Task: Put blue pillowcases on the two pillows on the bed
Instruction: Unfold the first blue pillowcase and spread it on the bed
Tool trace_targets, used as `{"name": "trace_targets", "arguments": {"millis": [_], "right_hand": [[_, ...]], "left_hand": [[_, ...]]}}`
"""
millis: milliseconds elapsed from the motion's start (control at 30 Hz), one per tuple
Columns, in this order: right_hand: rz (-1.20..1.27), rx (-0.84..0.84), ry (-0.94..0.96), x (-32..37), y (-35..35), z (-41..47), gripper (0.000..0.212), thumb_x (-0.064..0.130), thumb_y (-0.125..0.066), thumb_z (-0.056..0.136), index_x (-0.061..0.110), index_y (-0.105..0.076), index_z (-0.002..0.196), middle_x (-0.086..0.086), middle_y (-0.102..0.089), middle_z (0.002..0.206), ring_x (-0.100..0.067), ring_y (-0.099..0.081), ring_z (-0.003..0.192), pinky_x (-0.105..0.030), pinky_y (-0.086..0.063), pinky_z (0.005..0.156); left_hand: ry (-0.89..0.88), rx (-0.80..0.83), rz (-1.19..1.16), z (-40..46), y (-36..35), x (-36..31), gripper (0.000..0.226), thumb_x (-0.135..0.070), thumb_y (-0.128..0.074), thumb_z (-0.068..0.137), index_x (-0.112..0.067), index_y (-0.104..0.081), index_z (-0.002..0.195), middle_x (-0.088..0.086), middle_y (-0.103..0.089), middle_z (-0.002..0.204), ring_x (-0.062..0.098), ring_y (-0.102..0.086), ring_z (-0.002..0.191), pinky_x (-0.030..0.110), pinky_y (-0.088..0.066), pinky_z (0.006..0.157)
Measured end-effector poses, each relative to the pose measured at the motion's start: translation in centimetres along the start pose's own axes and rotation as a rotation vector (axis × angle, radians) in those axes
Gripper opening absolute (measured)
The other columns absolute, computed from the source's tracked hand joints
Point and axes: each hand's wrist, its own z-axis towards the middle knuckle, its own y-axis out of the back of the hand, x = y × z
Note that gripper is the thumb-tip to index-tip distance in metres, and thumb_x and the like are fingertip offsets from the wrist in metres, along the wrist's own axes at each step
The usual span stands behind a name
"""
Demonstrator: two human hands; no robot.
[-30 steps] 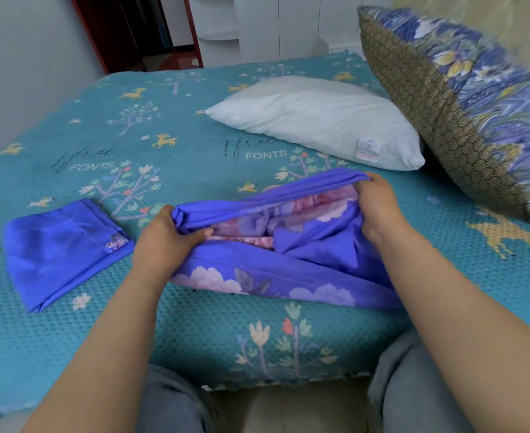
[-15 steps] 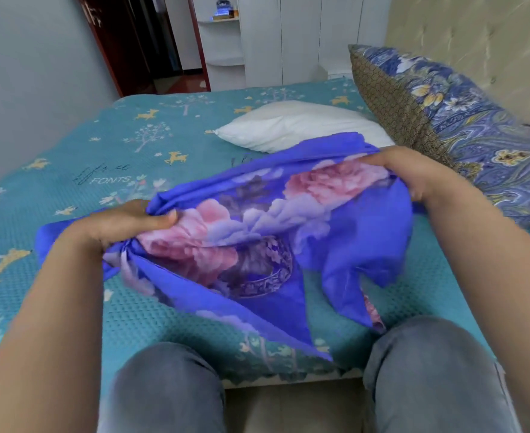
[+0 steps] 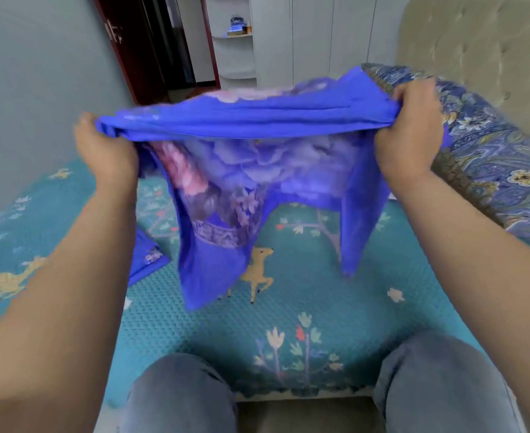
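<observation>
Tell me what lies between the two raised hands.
In the head view, the blue floral fabric pillowcase stretches from left hand to right hand.

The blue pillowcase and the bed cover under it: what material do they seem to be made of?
Blue pillowcase: thin, soft woven cloth with a printed flower pattern; it bunches and hangs limp between the hands. The fibre cannot be told.
Bed cover: thicker teal textile, matte, with a raised waffle-like grid, probably quilted or woven.

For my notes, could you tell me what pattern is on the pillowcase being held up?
Bright blue pillowcase with large pink and purple flowers, seen in the head view.
</observation>
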Motion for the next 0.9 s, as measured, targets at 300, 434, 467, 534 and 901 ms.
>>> {"name": "trace_targets", "arguments": {"millis": [300,434,467,534,901], "right_hand": [[-0.204,0.734,0.459,-0.9,-0.8,-6.2,0.046,0.008,-0.062,0.077,0.019,-0.057,0.121,-0.010,-0.052,0.115,-0.034,-0.060,0.096,-0.041,-0.048,0.063],[-0.257,1.397,0.437,-0.8,-1.6,-14.9,0.068,0.056,-0.057,0.083,0.029,-0.033,0.140,0.001,-0.044,0.135,-0.021,-0.049,0.121,-0.033,-0.044,0.091],[-0.188,1.564,0.398,-0.6,-1.6,-16.5,0.070,0.059,-0.056,0.083,0.029,-0.033,0.141,0.003,-0.044,0.139,-0.019,-0.047,0.124,-0.031,-0.041,0.097],[-0.106,1.796,0.325,-0.4,-2.0,-18.2,0.062,0.057,-0.054,0.086,0.025,-0.043,0.137,0.005,-0.050,0.136,-0.017,-0.050,0.122,-0.030,-0.040,0.101],[-0.118,1.457,0.040,-6.8,-9.2,-19.2,0.061,0.049,-0.051,0.090,0.028,-0.032,0.144,0.005,-0.030,0.153,-0.013,-0.028,0.140,-0.041,-0.022,0.114]], "left_hand": [[0.221,0.146,0.526,-1.9,1.1,6.3,0.041,-0.015,-0.051,0.087,-0.021,-0.050,0.127,0.020,-0.034,0.136,0.041,-0.035,0.124,0.040,-0.029,0.105],[0.293,0.444,1.020,-5.2,3.0,11.5,0.059,-0.024,-0.056,0.086,-0.028,-0.033,0.140,0.014,-0.017,0.151,0.036,-0.009,0.140,0.057,-0.011,0.111],[0.268,0.554,1.137,-6.0,3.1,11.7,0.064,-0.028,-0.055,0.088,-0.029,-0.024,0.144,0.013,-0.009,0.155,0.036,-0.001,0.142,0.058,-0.005,0.111],[0.128,0.712,1.238,-7.1,2.2,12.1,0.069,-0.027,-0.053,0.088,-0.026,-0.018,0.148,0.014,-0.006,0.157,0.037,-0.001,0.143,0.054,-0.006,0.113],[-0.303,1.067,0.722,-24.3,-11.3,6.6,0.076,-0.048,-0.056,0.082,-0.023,-0.023,0.146,0.006,-0.030,0.149,0.027,-0.028,0.136,0.043,-0.029,0.108]]}}
